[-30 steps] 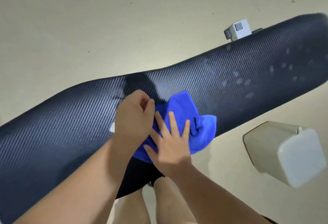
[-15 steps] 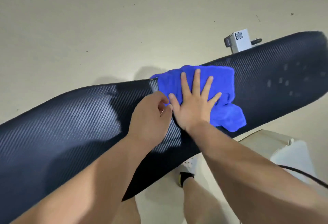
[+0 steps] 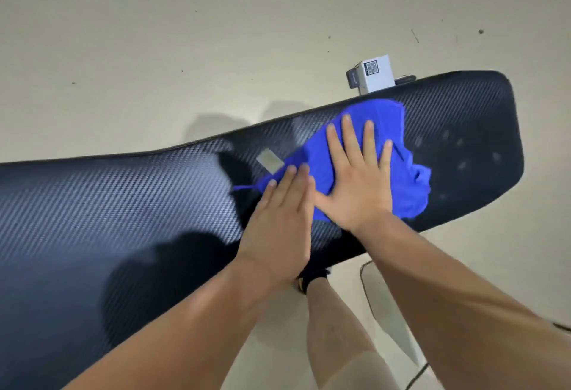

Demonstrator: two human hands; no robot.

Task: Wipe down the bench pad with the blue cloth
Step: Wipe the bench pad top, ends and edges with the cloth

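The long black bench pad (image 3: 123,204) with a carbon-weave surface runs across the view from lower left to upper right. A blue cloth (image 3: 401,173) lies crumpled on its right half. My right hand (image 3: 358,179) presses flat on the cloth with fingers spread. My left hand (image 3: 281,216) lies flat beside it, fingers straight, fingertips on the cloth's left edge. A small pale label (image 3: 269,160) shows on the pad just left of the cloth. Faint pale spots (image 3: 460,154) dot the pad's right end.
A small white box (image 3: 372,76) with a QR code stands on the beige floor behind the pad. A pale bin (image 3: 389,312) and a dark cable sit at the lower right. My leg and a black sock (image 3: 312,277) show below the pad.
Both hands slid the cloth rightward along the pad toward its far end. My left hand went from curled to flat. The pale label has come into view.
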